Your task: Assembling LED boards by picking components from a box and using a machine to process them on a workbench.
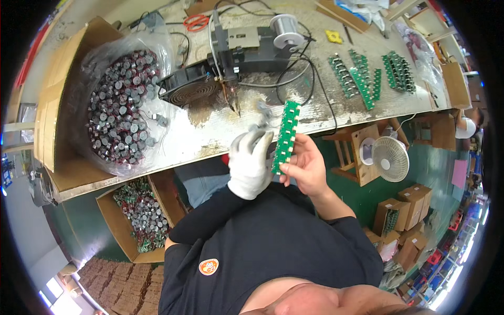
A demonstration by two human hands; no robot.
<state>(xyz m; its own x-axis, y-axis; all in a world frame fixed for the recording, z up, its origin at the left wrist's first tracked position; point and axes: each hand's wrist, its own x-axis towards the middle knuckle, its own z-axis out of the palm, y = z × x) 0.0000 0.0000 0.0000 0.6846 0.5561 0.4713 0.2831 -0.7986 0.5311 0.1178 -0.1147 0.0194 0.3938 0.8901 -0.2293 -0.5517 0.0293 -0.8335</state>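
A: What is held nearest the body?
B: A green circuit board strip (286, 137) is pinched along its lower edge by the bare right hand (306, 167); it is raised upright above the table edge (157, 157).
A: And the left hand (249, 164)?
B: It is gloved in white, fingers curled against the strip's left side.
A: Farther off?
B: A soldering machine (247, 47), a fan (190, 88) and a bag of cylindrical parts (122, 105) are seen.

An electronics assembly workshop: scarred workbench (220, 137), solder spool (284, 25), green circuit boards (362, 76), cartons of components (140, 212).
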